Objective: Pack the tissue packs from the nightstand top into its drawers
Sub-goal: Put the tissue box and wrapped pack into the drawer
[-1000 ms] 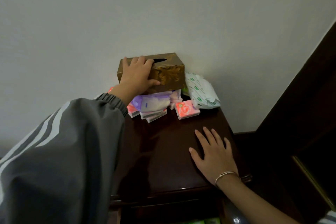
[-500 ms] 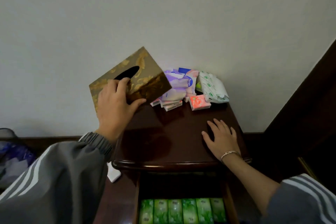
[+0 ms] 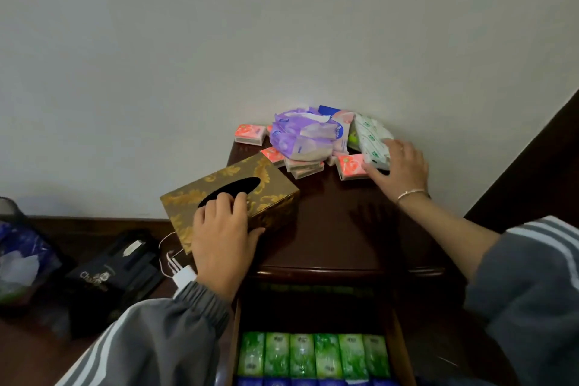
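Gripped gold tissue box [image 3: 230, 199] with left hand [image 3: 224, 243], right hand [image 3: 395, 166] closing on white-green pack [image 3: 372, 142]; needed firm pinch before drawer [image 3: 310, 351].

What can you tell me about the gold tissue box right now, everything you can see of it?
The gold tissue box is a rectangular holder, glossy with a gold leaf pattern on dark brown; material unclear. A dark oval slot opens its top, and no tissue shows. It sits askew at the nightstand's front left corner, one end overhanging the edge. The left hand grips its near end, fingers at the slot, thumb on the side face. It stands apart from the tissue packs behind.
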`<state>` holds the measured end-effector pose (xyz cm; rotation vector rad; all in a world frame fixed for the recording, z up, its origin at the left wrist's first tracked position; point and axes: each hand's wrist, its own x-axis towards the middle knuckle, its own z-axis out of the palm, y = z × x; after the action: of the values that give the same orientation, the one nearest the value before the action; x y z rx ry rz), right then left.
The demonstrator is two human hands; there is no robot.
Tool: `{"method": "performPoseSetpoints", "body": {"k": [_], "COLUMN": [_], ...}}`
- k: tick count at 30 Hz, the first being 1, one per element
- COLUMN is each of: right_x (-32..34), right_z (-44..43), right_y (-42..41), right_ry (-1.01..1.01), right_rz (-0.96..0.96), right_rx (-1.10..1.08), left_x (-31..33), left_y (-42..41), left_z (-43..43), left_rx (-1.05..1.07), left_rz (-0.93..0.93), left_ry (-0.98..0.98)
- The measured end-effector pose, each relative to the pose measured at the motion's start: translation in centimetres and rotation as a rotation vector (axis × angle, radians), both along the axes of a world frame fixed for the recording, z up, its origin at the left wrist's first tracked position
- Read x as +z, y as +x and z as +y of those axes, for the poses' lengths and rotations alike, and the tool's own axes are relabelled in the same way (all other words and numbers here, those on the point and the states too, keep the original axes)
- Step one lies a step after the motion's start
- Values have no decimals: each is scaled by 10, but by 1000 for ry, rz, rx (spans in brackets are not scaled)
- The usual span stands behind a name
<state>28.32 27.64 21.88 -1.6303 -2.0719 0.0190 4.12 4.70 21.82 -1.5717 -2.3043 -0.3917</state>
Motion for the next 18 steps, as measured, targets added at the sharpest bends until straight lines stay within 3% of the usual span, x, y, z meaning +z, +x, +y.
{"method": "performPoseSetpoints", "body": {"k": [3, 9, 13, 18], "right_x": [9, -11, -23, -24], "right_z": [46, 104, 131, 149], "right_y": [-14, -41, -42, -39], "right_ry": [-161, -423, -444, -481], "right_rz": [64, -35, -10, -160], "right_rx": [-102, -105, -38, 38], "left_x": [-4, -14, -23, -28], "left_y": [3, 0, -3, -3], "left_z": [9, 12, 16, 17], "left_rx": [11, 6, 23, 55], "left_rz": [59, 138, 184, 201], "left_ry": [-11, 15, 53, 78]}}
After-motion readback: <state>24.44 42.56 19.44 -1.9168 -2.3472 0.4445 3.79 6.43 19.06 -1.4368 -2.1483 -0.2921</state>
